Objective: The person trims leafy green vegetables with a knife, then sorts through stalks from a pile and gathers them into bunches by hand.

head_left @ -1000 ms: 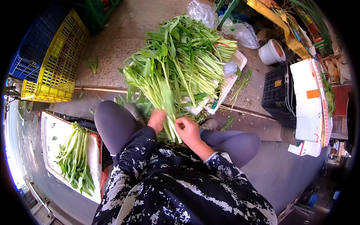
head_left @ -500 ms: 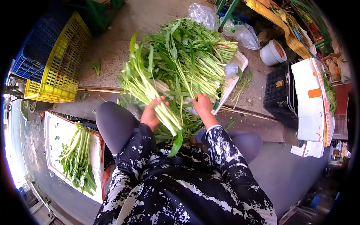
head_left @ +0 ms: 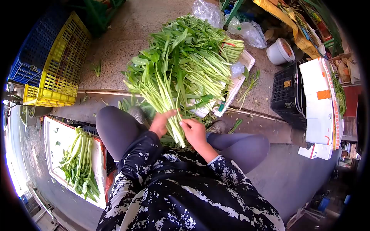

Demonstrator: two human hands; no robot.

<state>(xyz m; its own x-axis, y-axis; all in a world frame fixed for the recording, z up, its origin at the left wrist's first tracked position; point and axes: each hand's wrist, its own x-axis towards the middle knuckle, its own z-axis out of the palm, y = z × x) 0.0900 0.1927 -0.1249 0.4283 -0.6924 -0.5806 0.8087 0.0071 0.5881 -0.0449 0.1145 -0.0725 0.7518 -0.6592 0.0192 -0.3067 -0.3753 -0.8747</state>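
My left hand is closed around a bunch of water spinach, leaves pointing away from me and cut stem ends toward my lap. On the bunch's right side, my right hand pinches a stem against the others near the lower ends. Just beyond lies a large pile of water spinach on a white foam box lid or tray. A red band shows around some stems at the pile's far right. Down to my left, more water spinach rests in a white foam box.
Yellow and blue crates stand at left. To the right are a white bucket, a black crate and stacked white foam boxes. Clear plastic bags lie behind the pile. Loose stems litter the ledge.
My right hand has moved left and toward me, from the pile to the bunch, bringing a stem with it. The bunch is more upright, and the leaf hanging below it no longer shows.
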